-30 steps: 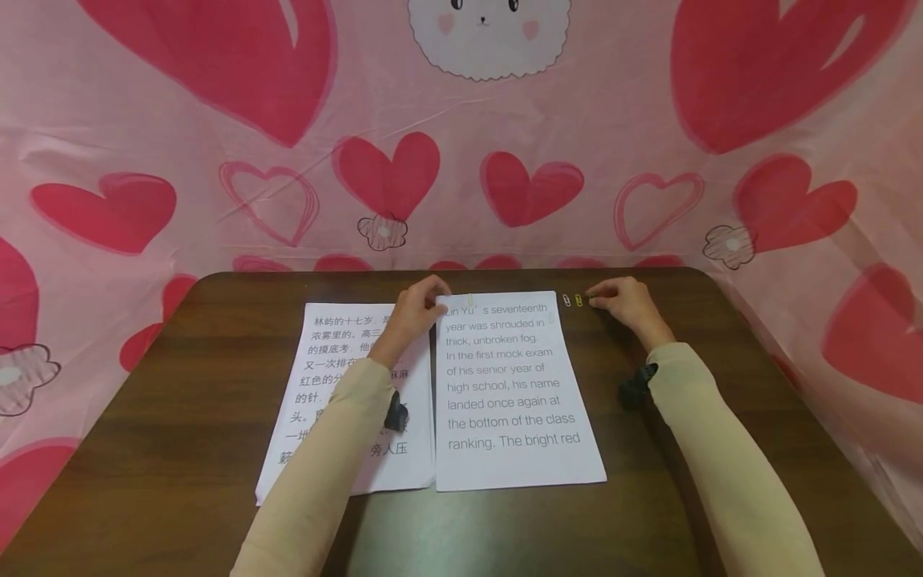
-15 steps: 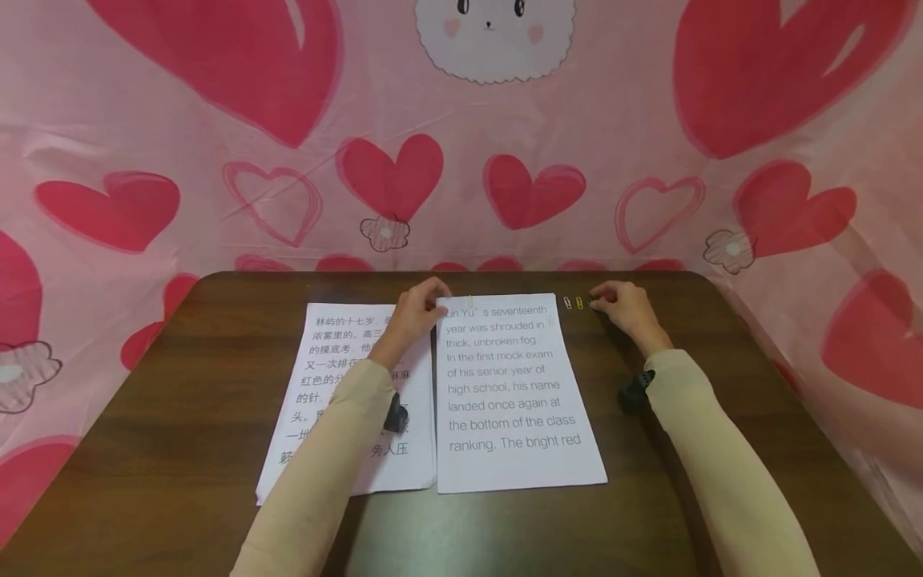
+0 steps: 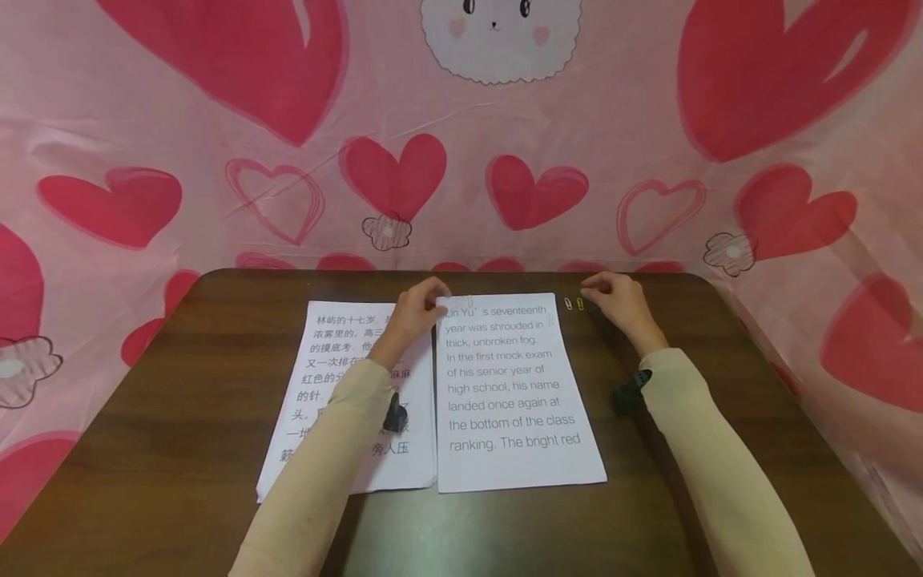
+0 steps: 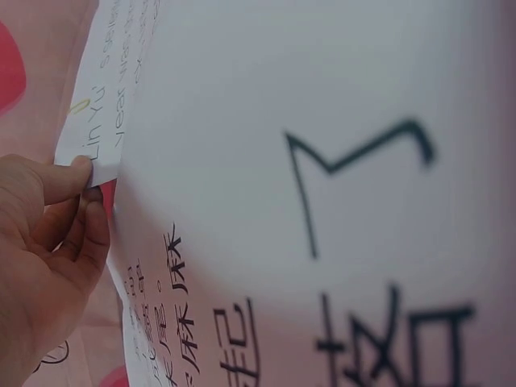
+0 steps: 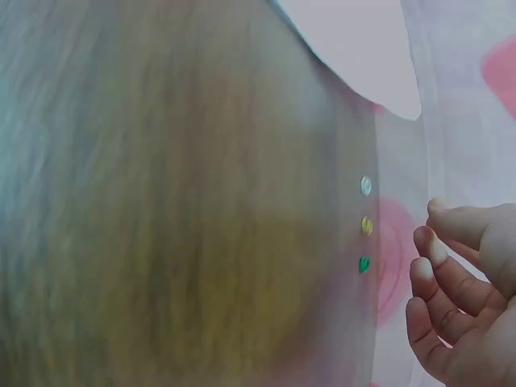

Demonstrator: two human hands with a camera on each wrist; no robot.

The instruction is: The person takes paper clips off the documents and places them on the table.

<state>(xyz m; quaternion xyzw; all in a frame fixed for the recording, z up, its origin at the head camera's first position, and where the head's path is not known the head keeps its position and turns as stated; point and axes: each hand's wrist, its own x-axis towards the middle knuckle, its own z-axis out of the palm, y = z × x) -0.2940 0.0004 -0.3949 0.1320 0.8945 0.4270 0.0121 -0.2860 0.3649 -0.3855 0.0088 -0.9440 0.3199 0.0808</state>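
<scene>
My left hand (image 3: 420, 308) pinches the top left corner of the English-printed paper sheet (image 3: 505, 469); the left wrist view shows the thumb on top and curled fingers beneath. A yellow paper clip (image 4: 79, 105) sits on that sheet's top edge. To its left lies a Chinese-printed sheet (image 3: 332, 320), partly covered by my left arm. Beyond the English sheet's right edge, a white paper clip (image 3: 568, 304), a yellow paper clip (image 3: 580, 304) and a green paper clip (image 5: 364, 264) lie in a row. My right hand (image 3: 616, 300) hovers beside them, fingers loosely bent, holding nothing.
The brown wooden table (image 3: 166, 417) has its far edge just behind the papers and clips. A pink cloth with hearts (image 3: 392, 172) hangs behind it. Dark wrist cameras sit on both wrists, the right one (image 3: 630, 391) over the table.
My right hand has shifted slightly left and up from beside the clips, and the green clip is left on the table. The left hand keeps its pinch on the sheet's corner.
</scene>
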